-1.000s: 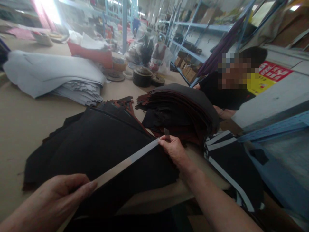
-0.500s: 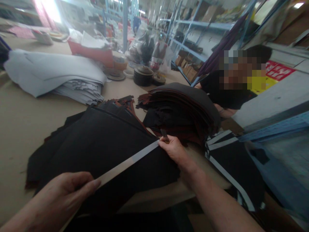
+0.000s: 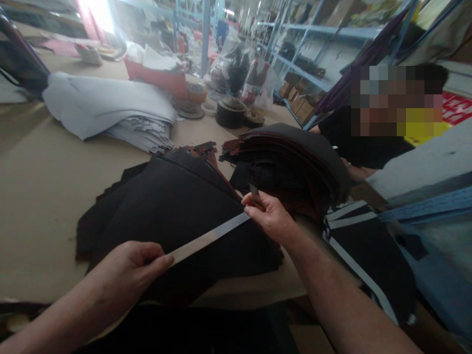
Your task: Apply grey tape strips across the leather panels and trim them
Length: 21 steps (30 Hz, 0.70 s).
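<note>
Some white stuff (image 3: pixel 161 58) is held in a red box (image 3: pixel 155 78); skinny beige-and-white strip (image 3: pixel 206 239) is pinched by left hand (image 3: pixel 138 265) and right hand (image 3: pixel 271 215).

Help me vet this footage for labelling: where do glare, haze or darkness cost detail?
Head view, upper left: glare washes out the area beside the pink curtain; head view, background: haze softens everything around the blue post; head view, centre: the black sheets lose texture, though the pale strip stands out.
</note>
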Motion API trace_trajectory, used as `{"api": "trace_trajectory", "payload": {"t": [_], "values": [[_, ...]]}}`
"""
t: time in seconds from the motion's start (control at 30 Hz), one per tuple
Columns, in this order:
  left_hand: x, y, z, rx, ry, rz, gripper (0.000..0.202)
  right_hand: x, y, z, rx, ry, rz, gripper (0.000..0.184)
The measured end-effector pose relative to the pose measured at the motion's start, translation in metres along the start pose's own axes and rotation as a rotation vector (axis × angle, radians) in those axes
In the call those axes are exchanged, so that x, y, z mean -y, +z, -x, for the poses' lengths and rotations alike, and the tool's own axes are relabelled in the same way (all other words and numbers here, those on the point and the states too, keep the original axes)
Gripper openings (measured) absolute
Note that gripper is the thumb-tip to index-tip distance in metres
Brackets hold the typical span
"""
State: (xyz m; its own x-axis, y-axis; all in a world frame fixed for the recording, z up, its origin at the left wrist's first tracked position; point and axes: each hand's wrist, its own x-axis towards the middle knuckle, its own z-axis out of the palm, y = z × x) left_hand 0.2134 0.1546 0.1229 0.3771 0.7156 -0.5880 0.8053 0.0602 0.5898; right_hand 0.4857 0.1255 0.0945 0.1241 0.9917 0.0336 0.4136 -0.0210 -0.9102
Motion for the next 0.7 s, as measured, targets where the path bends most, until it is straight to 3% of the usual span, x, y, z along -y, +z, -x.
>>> {"api": "trace_trajectory", "payload": {"t": [0.17, 0.33, 0.63, 0.7], "values": [[0.006, 0.0, 0.004, -0.034, 0.068, -0.009, 0.039, -0.009, 0.024, -0.013, 0.073, -0.011, 0.059, 0.012], [0.014, -0.014, 0.021, -0.033, 0.041, 0.02, 0.038, -0.019, 0.022, -0.014, 0.13, 0.013, 0.108, 0.02], [0.083, -0.052, 0.07, -0.002, -0.11, 0.155, 0.035, -0.008, 0.015, -0.012, 0.224, 0.119, 0.122, 0.034], [0.102, -0.055, 0.083, -0.07, -0.188, 0.17, 0.033, -0.009, 0.015, -0.013, 0.222, 0.125, 0.117, 0.036]]}}
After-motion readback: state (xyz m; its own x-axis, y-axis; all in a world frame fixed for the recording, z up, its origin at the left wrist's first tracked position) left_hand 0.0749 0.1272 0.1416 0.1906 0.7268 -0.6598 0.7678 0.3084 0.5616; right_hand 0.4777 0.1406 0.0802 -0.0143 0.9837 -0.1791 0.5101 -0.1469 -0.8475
